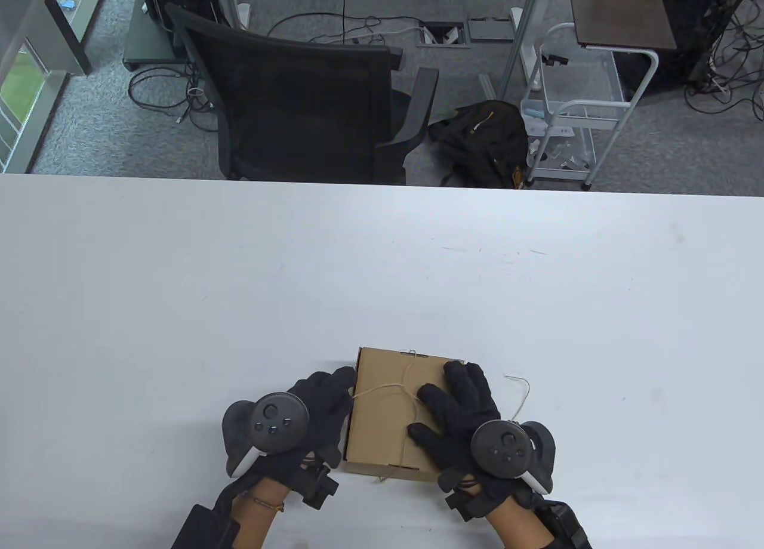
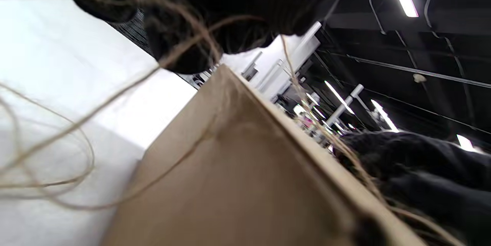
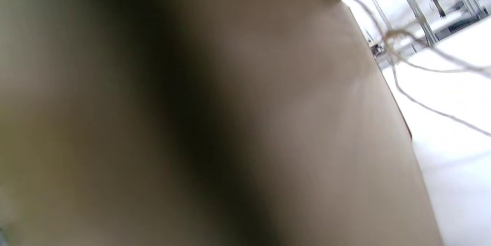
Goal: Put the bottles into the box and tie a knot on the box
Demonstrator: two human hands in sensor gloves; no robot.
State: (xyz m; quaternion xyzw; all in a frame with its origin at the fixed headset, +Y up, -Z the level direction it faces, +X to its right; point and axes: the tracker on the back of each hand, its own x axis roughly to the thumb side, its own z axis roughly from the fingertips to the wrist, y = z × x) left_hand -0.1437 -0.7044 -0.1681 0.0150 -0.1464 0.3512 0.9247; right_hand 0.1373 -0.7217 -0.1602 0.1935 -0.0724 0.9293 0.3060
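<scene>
Closed box (twine-wrapped) lies between both hands, right hand on top.

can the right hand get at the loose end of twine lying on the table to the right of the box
Probably yes. The right hand rests flat on the box, and the loose twine end lies on bare table just beside it, with nothing between. It would only need to lift off the lid.

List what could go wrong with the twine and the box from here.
1. The twine lies slack across the closed box, so it may slide off a corner before a knot tightens.
2. The right hand rests flat on the lid; lifting it could let the box shift.
3. The left hand only touches the box's side, so pulling may drag it.
</scene>
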